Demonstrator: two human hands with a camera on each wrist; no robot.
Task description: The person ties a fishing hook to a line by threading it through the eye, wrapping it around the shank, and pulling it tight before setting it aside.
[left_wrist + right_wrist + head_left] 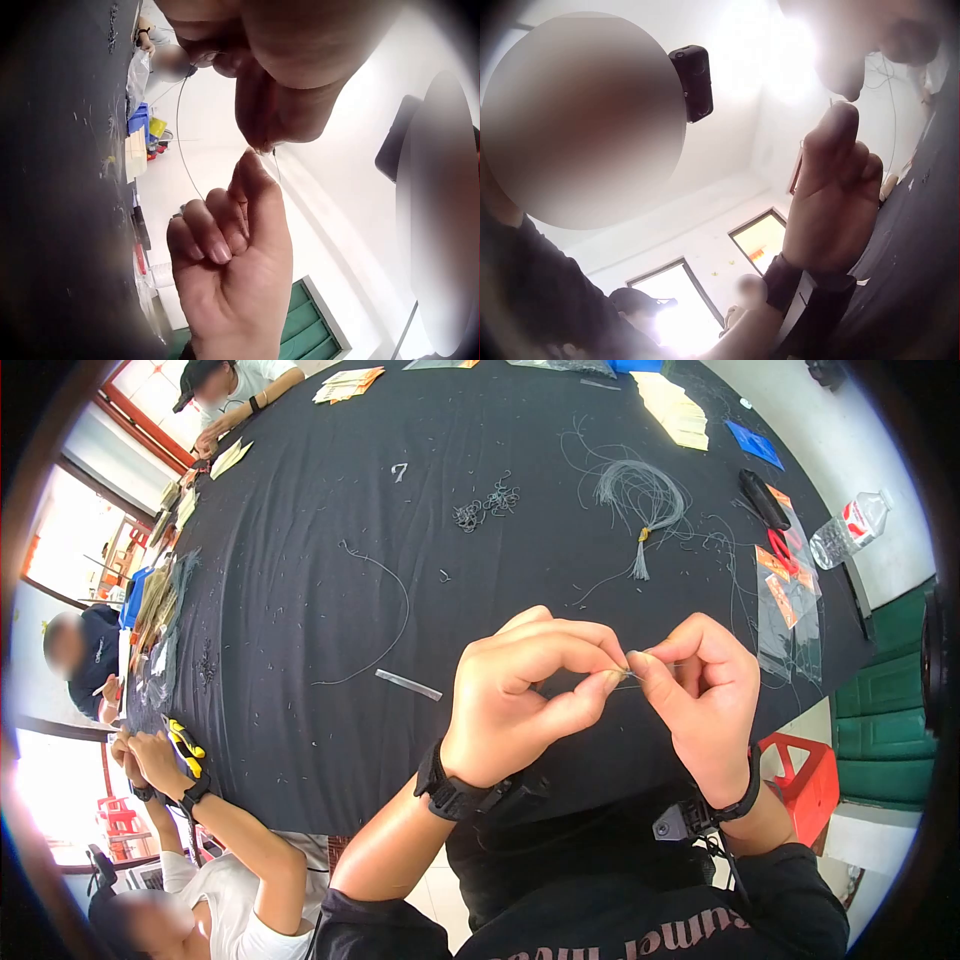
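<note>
In the head view my left hand and right hand meet fingertip to fingertip above the black cloth. Each pinches a thin clear line between thumb and forefinger. Anything small at the pinch is mostly hidden by the fingertips. From the left wrist, my left hand hangs at the top and my right hand comes up from below, its other fingers curled in. A strand of line bows out beside them. The right wrist view shows my left hand below the blurred right hand.
Beyond my hands lie a tied bundle of line and a pile of small dark hooks. A clear strip and a loose strand are to the left. Red-handled scissors and a bottle stand right. Other people sit left.
</note>
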